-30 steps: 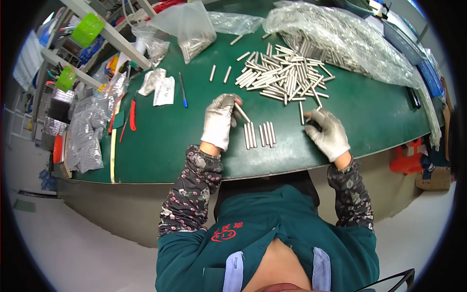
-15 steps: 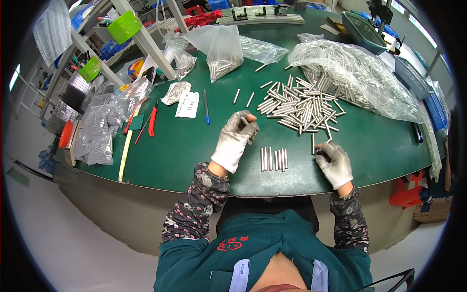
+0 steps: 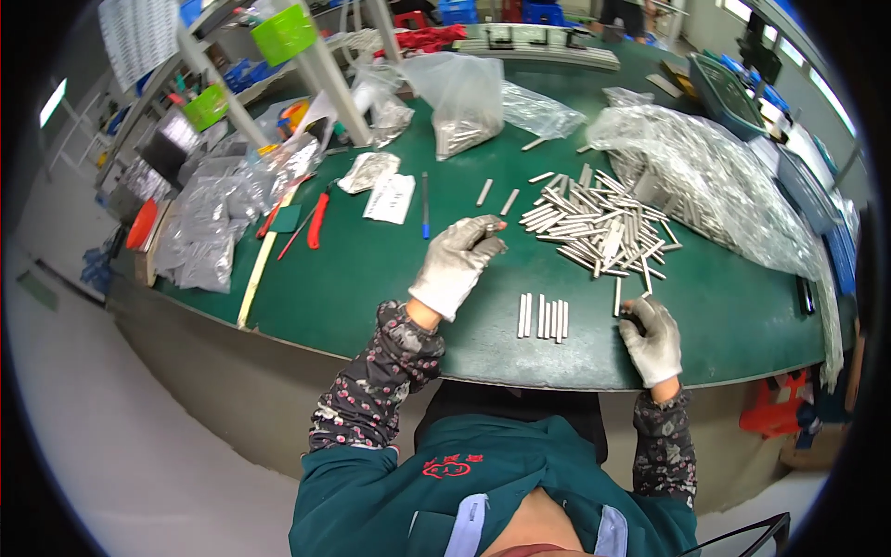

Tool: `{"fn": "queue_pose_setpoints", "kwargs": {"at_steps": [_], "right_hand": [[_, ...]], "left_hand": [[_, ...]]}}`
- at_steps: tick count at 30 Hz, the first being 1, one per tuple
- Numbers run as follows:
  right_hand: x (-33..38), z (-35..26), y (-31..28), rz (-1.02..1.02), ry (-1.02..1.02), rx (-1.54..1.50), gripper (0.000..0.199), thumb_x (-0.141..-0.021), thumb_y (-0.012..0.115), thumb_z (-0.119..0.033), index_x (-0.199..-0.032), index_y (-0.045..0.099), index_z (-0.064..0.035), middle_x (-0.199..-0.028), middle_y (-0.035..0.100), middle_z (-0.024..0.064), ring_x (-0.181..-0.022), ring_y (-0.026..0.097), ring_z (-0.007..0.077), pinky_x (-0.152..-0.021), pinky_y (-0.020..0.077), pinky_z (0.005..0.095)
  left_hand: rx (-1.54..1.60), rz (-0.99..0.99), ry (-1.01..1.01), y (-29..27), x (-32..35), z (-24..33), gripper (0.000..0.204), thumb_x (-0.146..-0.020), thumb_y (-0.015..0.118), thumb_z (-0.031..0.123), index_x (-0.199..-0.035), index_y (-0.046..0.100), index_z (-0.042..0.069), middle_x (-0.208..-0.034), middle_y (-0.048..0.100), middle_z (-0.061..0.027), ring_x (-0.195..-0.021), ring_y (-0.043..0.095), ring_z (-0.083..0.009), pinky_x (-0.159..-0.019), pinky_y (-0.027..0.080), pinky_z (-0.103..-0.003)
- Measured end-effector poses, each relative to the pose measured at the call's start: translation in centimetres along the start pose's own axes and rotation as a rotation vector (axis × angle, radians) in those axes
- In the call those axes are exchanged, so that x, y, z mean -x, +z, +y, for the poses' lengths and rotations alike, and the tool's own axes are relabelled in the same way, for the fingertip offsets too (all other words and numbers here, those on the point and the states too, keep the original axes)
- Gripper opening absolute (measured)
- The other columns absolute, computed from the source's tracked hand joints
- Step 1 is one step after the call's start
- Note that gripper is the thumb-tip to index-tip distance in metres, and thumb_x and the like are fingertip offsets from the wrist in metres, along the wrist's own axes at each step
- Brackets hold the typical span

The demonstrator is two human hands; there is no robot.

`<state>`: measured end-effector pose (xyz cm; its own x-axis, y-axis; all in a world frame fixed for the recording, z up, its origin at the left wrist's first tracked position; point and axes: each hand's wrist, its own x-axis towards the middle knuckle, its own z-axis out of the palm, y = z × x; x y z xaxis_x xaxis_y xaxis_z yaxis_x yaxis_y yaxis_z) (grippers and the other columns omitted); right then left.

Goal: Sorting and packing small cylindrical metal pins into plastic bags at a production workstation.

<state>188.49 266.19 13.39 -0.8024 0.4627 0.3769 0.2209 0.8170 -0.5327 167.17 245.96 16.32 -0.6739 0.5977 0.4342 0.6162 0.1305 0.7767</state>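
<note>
Both my hands wear whitish gloves with greyed fingers. My left hand (image 3: 458,265) hovers left of a pile of short metal pins (image 3: 594,223), its fingers curled together; whatever they hold, if anything, is hidden. At the pile's near right side, my right hand (image 3: 652,342) has its thumb and fingers bent inward. Just left of its bare thumb tip lies a single metal pin (image 3: 617,297). What lies between those fingertips is too blurred to make out. A row of several metal pins (image 3: 548,318), laid side by side in two groups, rests on the table between my hands.
A large clear bag of pins (image 3: 705,176) slumps behind the pile on the green table (image 3: 371,269). Further left are a smaller bag of pins (image 3: 464,111), a pen (image 3: 426,204), paper label (image 3: 389,199), red-handled tool (image 3: 317,221) and bagged parts (image 3: 200,237). Plastic baskets (image 3: 719,88) stand far right.
The whole view has shifted, so the table and its things appear further right and lower. Both hands keep nearly the same places and poses beside the pins.
</note>
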Motion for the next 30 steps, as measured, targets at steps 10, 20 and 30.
{"fn": "queue_pose_setpoints", "kwargs": {"at_steps": [10,20,30], "right_hand": [[1.3,0.5,-0.1,-0.024,-0.016,-0.005,0.022,-0.067,0.059,-0.003,-0.089,0.059,-0.005,-0.08,0.054,0.0099,-0.076,0.054,0.0269,-0.069,0.0426,0.0363],[0.1,0.2,0.6,0.049,-0.059,0.035,0.019,-0.069,0.06,-0.009,-0.088,0.06,-0.0081,-0.079,0.056,0.0092,-0.074,0.055,0.0278,-0.067,0.0442,0.0359],[0.6,-1.3,-0.3,-0.124,-0.108,-0.016,0.041,-0.064,0.069,-0.022,-0.1,0.056,-0.0076,-0.084,0.057,0.0077,-0.077,0.056,0.0271,-0.069,0.0455,0.0354]], "left_hand": [[-0.726,0.241,-0.359,-11.1,-1.3,-8.9,0.026,-0.078,0.058,0.026,-0.101,0.059,0.014,-0.098,0.061,-0.0113,-0.088,0.059,-0.0289,-0.075,0.047,-0.037],[-1.381,-0.072,-0.569,-12.8,-3.5,-13.2,0.028,-0.086,0.036,0.018,-0.102,0.057,0.013,-0.108,0.055,-0.0124,-0.097,0.056,-0.0284,-0.078,0.047,-0.042],[-0.449,-0.26,0.241,-5.7,1.2,-3.2,0.057,-0.066,0.071,0.024,-0.117,0.049,0.009,-0.111,0.053,-0.0117,-0.101,0.052,-0.0288,-0.086,0.044,-0.035]]}}
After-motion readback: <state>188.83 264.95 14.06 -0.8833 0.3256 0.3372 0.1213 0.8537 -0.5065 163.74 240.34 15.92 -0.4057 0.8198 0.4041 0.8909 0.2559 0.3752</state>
